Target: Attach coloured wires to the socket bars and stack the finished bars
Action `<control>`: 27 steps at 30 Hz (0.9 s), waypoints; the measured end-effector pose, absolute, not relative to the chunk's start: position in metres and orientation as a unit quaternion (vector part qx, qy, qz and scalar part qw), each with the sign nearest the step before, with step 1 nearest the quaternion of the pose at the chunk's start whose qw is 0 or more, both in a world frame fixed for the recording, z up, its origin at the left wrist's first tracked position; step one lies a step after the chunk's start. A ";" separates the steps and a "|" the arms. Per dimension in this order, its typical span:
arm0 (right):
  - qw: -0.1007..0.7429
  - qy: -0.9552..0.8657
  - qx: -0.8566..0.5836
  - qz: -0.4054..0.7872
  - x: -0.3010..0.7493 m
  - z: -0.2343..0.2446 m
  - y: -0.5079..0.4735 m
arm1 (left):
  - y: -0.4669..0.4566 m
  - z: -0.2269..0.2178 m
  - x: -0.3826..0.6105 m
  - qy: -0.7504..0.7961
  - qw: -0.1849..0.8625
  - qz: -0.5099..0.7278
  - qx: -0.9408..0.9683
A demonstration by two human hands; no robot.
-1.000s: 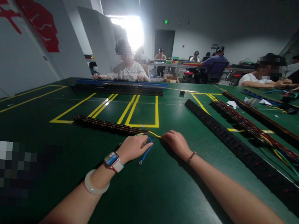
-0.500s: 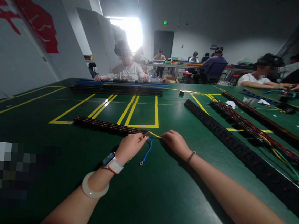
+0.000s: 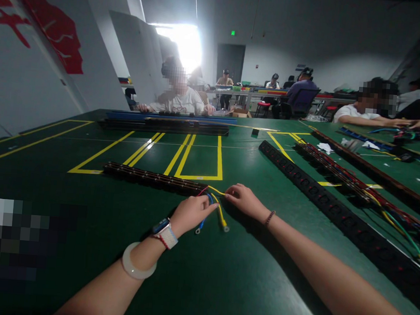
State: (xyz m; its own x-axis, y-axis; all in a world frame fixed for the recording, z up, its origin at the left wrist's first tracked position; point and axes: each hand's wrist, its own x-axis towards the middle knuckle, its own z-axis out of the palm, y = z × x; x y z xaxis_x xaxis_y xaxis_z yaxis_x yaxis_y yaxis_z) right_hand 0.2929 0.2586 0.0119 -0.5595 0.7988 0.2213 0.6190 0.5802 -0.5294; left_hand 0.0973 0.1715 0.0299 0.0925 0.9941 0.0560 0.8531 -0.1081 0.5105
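Observation:
A long dark power strip housing [image 3: 153,178] lies on the green table, with wires coming out of its right end. My left hand [image 3: 191,213] is closed by that end, its fingertips on a yellow wire with a ring terminal [image 3: 223,220]. Below its fingers hangs a blue wire [image 3: 200,225], also with a ring terminal. A thin red wire [image 3: 203,191] shows above the knuckles. My right hand [image 3: 246,201] pinches the far end of another yellow wire [image 3: 215,189], which runs across from the housing; the wire's tip is hidden in the fingers.
To the right lies a long black socket strip [image 3: 313,187], beside a wired strip [image 3: 336,170] with red, yellow and green leads. Long black and blue housings [image 3: 169,124] lie at the far edge. People sit across the table and at right. Yellow tape [image 3: 201,177] marks the table.
My left hand has moved slightly right and down. The yellow wire with the ring terminal now points out to the right of its fingers. My right hand stays almost still on its wire.

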 end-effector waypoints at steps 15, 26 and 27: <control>0.127 -0.872 -0.433 0.193 0.278 0.032 0.244 | 0.173 0.022 0.100 0.655 0.120 0.172 0.726; 0.086 -0.875 -0.436 0.192 0.269 0.050 0.219 | 0.178 0.016 0.102 0.579 0.395 0.299 0.648; 0.079 -0.887 -0.436 0.132 0.267 0.050 0.213 | 0.177 0.018 0.103 0.578 0.401 0.302 0.644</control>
State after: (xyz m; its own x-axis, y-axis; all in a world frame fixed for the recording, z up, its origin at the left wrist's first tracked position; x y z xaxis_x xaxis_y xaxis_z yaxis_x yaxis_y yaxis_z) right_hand 0.2674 0.2128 0.0500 -0.6079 0.7936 0.0254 0.7520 0.5857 -0.3026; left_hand 0.1028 0.1768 0.0176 0.1506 0.9857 -0.0755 0.5014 -0.0103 0.8652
